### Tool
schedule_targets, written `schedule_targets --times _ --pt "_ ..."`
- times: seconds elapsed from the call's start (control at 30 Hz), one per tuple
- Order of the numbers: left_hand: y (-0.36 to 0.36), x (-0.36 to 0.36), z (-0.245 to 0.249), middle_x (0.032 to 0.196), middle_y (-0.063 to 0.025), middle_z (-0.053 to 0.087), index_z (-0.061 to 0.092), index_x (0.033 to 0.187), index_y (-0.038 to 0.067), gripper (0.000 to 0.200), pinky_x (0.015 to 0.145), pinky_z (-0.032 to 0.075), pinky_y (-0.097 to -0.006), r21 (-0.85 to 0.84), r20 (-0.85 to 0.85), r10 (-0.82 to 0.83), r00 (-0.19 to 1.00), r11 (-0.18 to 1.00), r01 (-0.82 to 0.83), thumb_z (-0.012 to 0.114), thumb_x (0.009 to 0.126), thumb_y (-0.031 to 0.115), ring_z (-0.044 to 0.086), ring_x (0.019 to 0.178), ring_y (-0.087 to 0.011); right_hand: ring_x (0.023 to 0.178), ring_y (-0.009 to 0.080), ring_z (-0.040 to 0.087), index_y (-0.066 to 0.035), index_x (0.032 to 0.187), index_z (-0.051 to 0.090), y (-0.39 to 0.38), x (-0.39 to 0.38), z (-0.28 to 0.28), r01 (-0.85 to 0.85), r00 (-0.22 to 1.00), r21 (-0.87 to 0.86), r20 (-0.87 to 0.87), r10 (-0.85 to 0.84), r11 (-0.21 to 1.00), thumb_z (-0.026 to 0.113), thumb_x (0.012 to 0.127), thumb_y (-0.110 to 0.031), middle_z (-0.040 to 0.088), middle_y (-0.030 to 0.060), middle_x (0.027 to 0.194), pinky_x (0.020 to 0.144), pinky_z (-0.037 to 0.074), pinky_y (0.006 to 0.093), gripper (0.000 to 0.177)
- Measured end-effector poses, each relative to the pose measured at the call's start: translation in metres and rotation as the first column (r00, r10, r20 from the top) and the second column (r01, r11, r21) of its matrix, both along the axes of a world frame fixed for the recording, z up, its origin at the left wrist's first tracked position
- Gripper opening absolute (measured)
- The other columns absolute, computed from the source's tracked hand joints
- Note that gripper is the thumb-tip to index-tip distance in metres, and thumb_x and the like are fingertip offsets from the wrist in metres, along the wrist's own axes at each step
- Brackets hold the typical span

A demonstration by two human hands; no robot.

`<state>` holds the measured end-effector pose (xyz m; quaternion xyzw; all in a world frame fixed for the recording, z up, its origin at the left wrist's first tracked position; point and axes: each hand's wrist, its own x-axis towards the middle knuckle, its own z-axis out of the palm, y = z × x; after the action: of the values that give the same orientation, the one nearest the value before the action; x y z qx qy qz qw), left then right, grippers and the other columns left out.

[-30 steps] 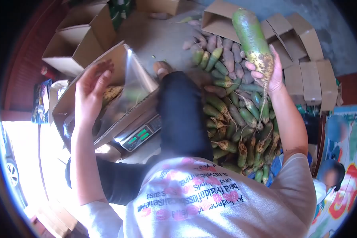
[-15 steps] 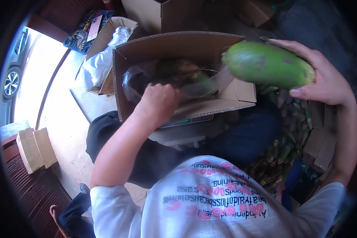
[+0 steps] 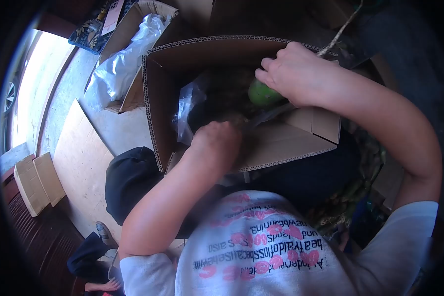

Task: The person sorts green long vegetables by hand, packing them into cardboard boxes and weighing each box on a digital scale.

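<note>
A cardboard box (image 3: 291, 148) stands open before me, lined with a clear plastic bag (image 3: 185, 108). At its near side my left hand (image 3: 217, 143) is closed, gripping the bag's edge. My right hand (image 3: 296, 74) reaches over the right part of the box, with its fingers around a green radish (image 3: 263, 94). Most of the radish is hidden by the hand and the box. A long thin pale root (image 3: 341, 33) sticks out behind that hand. The box's inside is dark, and its contents are hard to make out.
On the left is a smaller carton (image 3: 133, 93) with plastic film (image 3: 118, 69) in it. A flat board (image 3: 81, 163) and folded cardboard (image 3: 39, 185) lie on the floor. Another person's foot (image 3: 103, 232) and hand (image 3: 103, 286) show at lower left. A dim pile of vegetables (image 3: 340, 197) lies at right.
My right hand has swung left with the radish, from beside the box to over its inside. My left hand has shifted right and slightly nearer me. The box appears a little further right.
</note>
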<state>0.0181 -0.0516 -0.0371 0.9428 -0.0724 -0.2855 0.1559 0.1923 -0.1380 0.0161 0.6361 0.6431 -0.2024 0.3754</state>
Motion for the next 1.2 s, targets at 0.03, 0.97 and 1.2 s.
schedule_targets --times 0.03,0.97,1.2 --pt "-0.002 -0.007 -0.007 0.079 -0.0125 0.067 0.067 0.08 0.004 0.012 0.073 0.054 -0.0316 0.011 0.105 0.023 0.994 1.0 -0.024 0.054 0.079 0.004 0.068 0.08 -0.027 0.087 0.0233 0.063 -0.013 0.109 0.06 -0.002 0.002 -0.018 -0.036 0.999 0.036 -0.023 0.037 0.999 0.064 0.076 -0.02 0.062 0.006 0.096 0.07 0.047 0.0343 0.034" --pt "0.036 -0.008 0.006 0.074 -0.0117 0.065 0.068 0.079 0.005 0.014 0.073 0.051 -0.0382 0.193 0.174 0.1 0.98 0.972 -0.134 0.064 0.078 0.019 0.066 0.079 -0.027 0.107 0.0277 0.058 -0.009 0.129 0.045 -0.01 -0.031 -0.118 0.379 0.902 -0.026 -0.213 -0.375 0.925 0.067 0.075 -0.033 0.061 0.0111 0.114 0.084 0.05 0.0397 0.063" --pt "0.042 -0.012 0.005 0.092 -0.0187 0.065 0.067 0.089 0.003 0.02 0.1 0.036 -0.0487 0.286 0.215 0.142 0.966 0.937 -0.201 0.065 0.078 0.019 0.057 0.107 -0.0289 0.104 0.0288 0.058 -0.01 0.125 0.045 -0.026 -0.028 -0.111 0.264 0.911 -0.037 -0.319 -0.262 0.964 0.073 0.069 -0.031 0.059 0.0119 0.112 0.082 0.049 0.0408 0.066"
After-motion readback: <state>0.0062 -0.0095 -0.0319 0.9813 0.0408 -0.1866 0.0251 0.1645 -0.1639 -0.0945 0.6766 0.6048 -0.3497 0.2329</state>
